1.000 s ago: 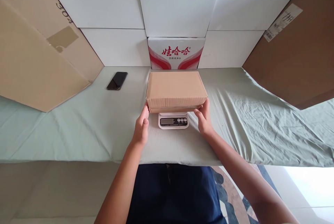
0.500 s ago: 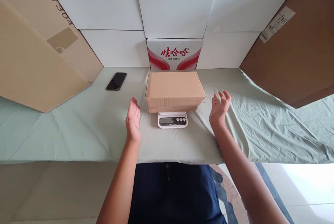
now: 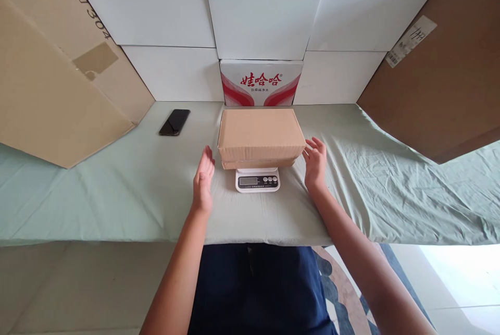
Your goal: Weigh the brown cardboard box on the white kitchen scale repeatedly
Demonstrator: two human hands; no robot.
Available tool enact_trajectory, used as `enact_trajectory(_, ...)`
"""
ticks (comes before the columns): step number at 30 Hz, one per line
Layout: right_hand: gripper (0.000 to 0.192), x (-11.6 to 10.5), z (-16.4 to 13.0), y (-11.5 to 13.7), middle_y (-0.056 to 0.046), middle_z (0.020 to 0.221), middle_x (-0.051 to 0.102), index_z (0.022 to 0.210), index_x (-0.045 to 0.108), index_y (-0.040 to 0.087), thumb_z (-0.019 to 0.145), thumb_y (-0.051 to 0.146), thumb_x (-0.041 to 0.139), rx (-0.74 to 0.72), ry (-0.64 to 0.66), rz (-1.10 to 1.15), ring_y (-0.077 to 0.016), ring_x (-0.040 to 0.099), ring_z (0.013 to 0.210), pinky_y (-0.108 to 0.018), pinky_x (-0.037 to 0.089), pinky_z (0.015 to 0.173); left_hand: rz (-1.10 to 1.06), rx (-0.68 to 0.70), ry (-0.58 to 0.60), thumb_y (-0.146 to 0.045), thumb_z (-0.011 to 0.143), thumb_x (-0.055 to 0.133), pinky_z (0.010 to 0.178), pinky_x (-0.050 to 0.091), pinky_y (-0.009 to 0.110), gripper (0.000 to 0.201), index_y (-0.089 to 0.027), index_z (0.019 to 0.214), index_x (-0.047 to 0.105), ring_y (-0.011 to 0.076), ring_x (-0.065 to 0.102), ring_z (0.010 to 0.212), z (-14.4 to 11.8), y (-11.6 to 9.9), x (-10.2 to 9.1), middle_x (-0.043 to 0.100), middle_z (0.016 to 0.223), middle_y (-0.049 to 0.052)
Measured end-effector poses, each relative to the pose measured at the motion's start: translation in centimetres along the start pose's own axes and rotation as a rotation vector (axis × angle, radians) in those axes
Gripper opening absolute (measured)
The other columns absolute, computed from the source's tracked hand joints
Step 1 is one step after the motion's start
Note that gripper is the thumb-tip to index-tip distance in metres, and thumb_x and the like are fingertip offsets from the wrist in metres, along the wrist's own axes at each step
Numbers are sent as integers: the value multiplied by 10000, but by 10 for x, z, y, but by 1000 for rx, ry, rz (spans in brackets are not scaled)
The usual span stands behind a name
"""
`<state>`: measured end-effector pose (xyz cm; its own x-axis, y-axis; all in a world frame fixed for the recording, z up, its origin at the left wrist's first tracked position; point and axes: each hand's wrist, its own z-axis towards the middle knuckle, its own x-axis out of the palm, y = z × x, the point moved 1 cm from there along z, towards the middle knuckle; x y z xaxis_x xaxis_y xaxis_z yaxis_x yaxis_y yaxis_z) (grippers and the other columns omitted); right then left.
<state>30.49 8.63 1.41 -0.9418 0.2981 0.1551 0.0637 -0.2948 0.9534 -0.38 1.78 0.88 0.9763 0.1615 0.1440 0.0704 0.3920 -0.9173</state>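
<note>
Makeshift home packing station: cloth-covered table (image 3: 117, 205), small scale (image 3: 258, 181), cardboard sheets (image 3: 58, 90), white boxes (image 3: 265, 7) stacked behind, patterned rug (image 3: 344, 283).

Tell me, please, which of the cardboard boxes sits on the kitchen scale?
The small plain brown box between the open hands, on the white scale; the printed box stands behind it against the wall.

Box (image 3: 261, 134) on scale (image 3: 258, 181), mid surface (image 3: 117, 194), printed carton (image 3: 261, 83) right behind. Phone (image 3: 174, 122) off to the left; open hands flanking the box, left (image 3: 203, 181), right (image 3: 315, 162), neither touching.
</note>
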Motion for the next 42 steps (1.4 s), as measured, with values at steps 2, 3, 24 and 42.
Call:
enact_trajectory(2, 495, 8, -13, 7, -83, 1473, 481, 1364, 436, 322, 915, 528, 467, -70, 94, -91, -276, 477, 1384, -595, 341, 1192, 0, 2, 51, -790, 862, 413, 1262, 243, 463, 847, -300, 1552, 384, 297, 238, 1558, -1, -1, 2, 279, 1682, 72)
enact_trajectory(3, 514, 12, -19, 12, -78, 1502, 466, 1395, 424, 334, 928, 546, 459, -102, 148, -117, -278, 449, 1408, -586, 337, 1198, -2, -4, 76, -794, 851, 430, 1261, 247, 472, 873, -283, 1557, 377, 308, 247, 1554, -1, 0, 2, 288, 1677, 86)
enact_trajectory(24, 591, 92, 80, -5, -110, 1411, 474, 1330, 386, 257, 838, 545, 538, -315, 186, -85, -269, 455, 1339, -501, 366, 1185, -90, -41, -13, -638, 849, 564, 1192, 356, 448, 566, -260, 1271, 590, 262, 514, 1408, 143, 36, 43, 594, 1439, 112)
enact_trajectory(42, 369, 82, 93, -44, -91, 1364, 528, 1133, 434, 258, 836, 441, 555, -41, 145, -89, -269, 516, 1313, -485, 426, 1139, -117, -165, -84, -683, 878, 502, 1172, 389, 413, 520, -278, 1176, 634, 238, 530, 1401, 144, 84, 29, 636, 1409, 93)
